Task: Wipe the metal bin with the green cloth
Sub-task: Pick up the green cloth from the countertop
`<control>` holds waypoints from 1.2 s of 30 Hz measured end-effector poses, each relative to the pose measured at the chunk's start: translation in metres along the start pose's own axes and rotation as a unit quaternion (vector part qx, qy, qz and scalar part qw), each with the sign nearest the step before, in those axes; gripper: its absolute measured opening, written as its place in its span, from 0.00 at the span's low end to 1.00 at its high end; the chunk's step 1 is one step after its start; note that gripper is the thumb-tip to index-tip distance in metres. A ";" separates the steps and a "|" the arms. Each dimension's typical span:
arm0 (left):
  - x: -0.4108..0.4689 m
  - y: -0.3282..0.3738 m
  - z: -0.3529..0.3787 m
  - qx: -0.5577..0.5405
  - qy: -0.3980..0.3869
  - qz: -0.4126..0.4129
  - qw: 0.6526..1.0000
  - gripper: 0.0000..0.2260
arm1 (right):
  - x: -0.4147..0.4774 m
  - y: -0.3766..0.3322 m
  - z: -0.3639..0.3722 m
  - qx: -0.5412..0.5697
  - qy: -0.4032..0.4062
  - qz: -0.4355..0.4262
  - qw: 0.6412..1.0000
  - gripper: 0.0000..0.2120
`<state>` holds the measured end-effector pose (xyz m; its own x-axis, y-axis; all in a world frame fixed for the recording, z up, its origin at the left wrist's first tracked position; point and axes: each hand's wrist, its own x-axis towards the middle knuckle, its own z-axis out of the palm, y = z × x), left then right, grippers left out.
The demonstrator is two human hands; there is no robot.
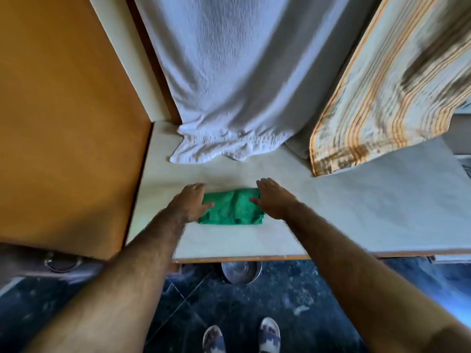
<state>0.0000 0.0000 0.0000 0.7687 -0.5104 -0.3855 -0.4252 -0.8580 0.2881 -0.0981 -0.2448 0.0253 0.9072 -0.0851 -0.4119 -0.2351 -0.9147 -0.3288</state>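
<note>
A folded green cloth (pixel 231 207) lies flat on the pale table top (pixel 356 215), near its front edge. My left hand (pixel 190 201) rests on the cloth's left end, fingers stretched out and thumb on the fabric. On the cloth's right end lies my right hand (pixel 274 197), also flat with its fingers apart. Neither hand grips the cloth. The metal bin (pixel 240 272) stands on the dark floor below the table's front edge; only its shiny rim and part of its inside show.
A white towel (pixel 229 85) hangs down onto the back of the table. A striped orange and beige cloth (pixel 382 98) hangs at the right. An orange-brown panel (pixel 63 123) walls off the left. My two sandalled feet (pixel 242 337) stand on the dark floor.
</note>
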 end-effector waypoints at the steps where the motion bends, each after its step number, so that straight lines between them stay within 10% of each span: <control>1: 0.003 -0.001 0.007 -0.011 -0.009 -0.005 1.000 0.33 | 0.006 0.002 0.008 0.026 -0.005 0.015 1.000 0.33; 10: 0.012 -0.002 0.024 -0.048 0.038 -0.053 0.997 0.24 | 0.028 0.006 0.031 0.042 0.025 0.060 0.997 0.34; 22: -0.035 0.016 0.010 -0.445 0.007 -0.052 0.894 0.15 | -0.044 -0.002 0.023 0.311 0.061 0.122 0.940 0.17; 36: -0.144 0.062 0.073 -0.488 -0.045 -0.065 0.869 0.19 | -0.133 0.005 0.077 0.273 -0.153 0.018 0.950 0.21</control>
<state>-0.1723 0.0160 0.0098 0.7207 -0.4532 -0.5247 0.3044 -0.4731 0.8267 -0.2461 -0.2073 0.0133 0.7711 0.0822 -0.6313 -0.4858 -0.5650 -0.6669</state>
